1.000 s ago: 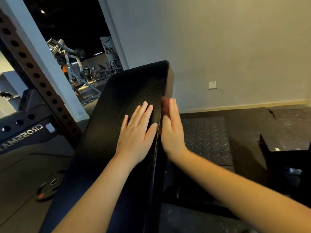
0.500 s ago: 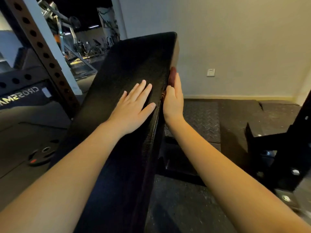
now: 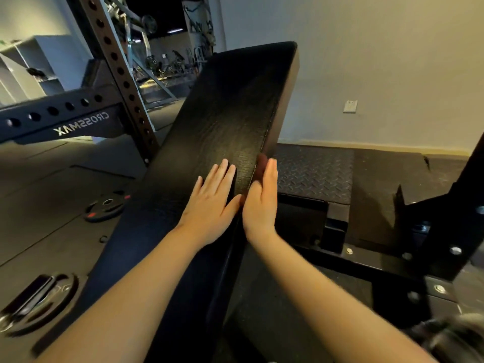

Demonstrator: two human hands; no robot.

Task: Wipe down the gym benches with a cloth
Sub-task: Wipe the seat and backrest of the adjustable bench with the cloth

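Observation:
A black padded gym bench (image 3: 235,100) tilts up and away from me in the middle of the view. My left hand (image 3: 212,203) lies flat on its top surface, fingers straight and pointing up the pad. My right hand (image 3: 260,203) presses flat against the pad's right side edge. A dark reddish cloth (image 3: 261,163) shows just past my right fingertips, between the hand and the edge. Most of the cloth is hidden behind the hand.
A perforated rack upright (image 3: 117,69) and a crossbar (image 3: 65,119) stand to the left of the bench. Weight plates (image 3: 104,205) lie on the floor at left. A diamond-pattern mat (image 3: 314,174) and a black steel frame (image 3: 445,231) sit to the right. A wall with an outlet (image 3: 350,106) is behind.
Both hands have slid down the pad toward me, keeping their flat poses, the right along the side edge. My view has shifted, so more floor and frame show on the right.

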